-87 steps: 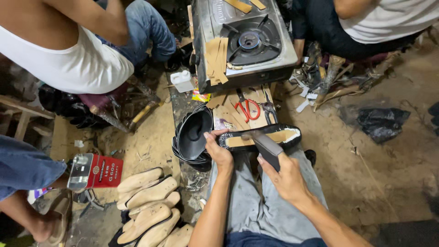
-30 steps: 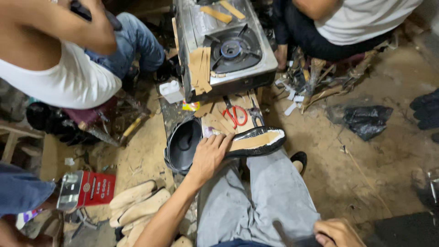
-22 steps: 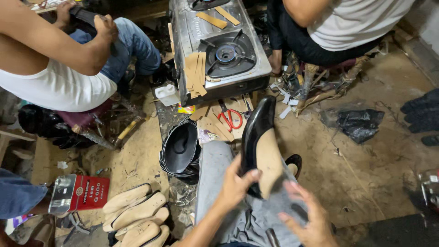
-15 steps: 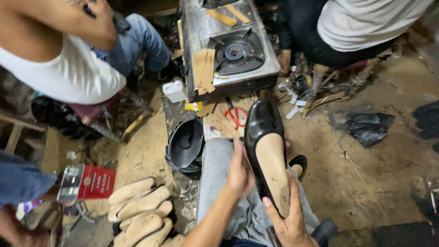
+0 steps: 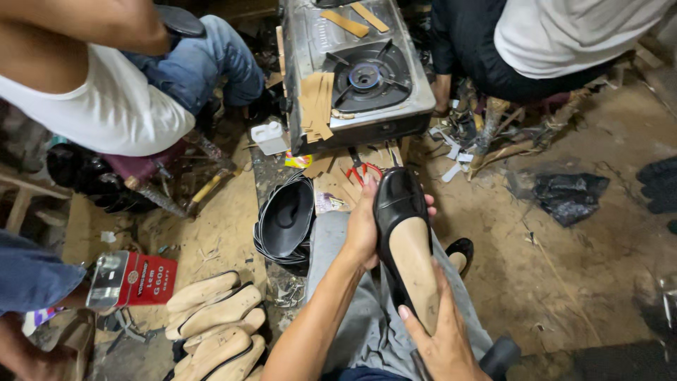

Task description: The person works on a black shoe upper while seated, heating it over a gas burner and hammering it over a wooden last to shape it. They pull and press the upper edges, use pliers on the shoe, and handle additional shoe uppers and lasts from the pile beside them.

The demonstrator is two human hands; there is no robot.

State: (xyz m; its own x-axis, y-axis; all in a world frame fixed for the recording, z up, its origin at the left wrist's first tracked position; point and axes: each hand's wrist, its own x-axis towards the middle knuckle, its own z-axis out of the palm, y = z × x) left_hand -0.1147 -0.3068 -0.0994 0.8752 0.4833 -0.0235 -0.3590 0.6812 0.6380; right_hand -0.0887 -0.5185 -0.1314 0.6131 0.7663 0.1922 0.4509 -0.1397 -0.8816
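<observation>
Over the person's lap, one glossy black shoe (image 5: 403,247) on its pale tan last lies sole-up — long axis running away from the body, rounded toe toward the gas stove (image 5: 356,70). Left hand (image 5: 367,229) clasps its toe end; right hand (image 5: 441,339) grips the heel end — both closed on it.

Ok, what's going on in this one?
A seated person holds a black shoe sole-up over their lap with both hands: the left hand grips the toe end, the right hand supports the heel end. On the floor ahead sit a gas stove, red scissors and a black bowl; a pile of wooden lasts lies to the left. Two other people sit nearby.
</observation>
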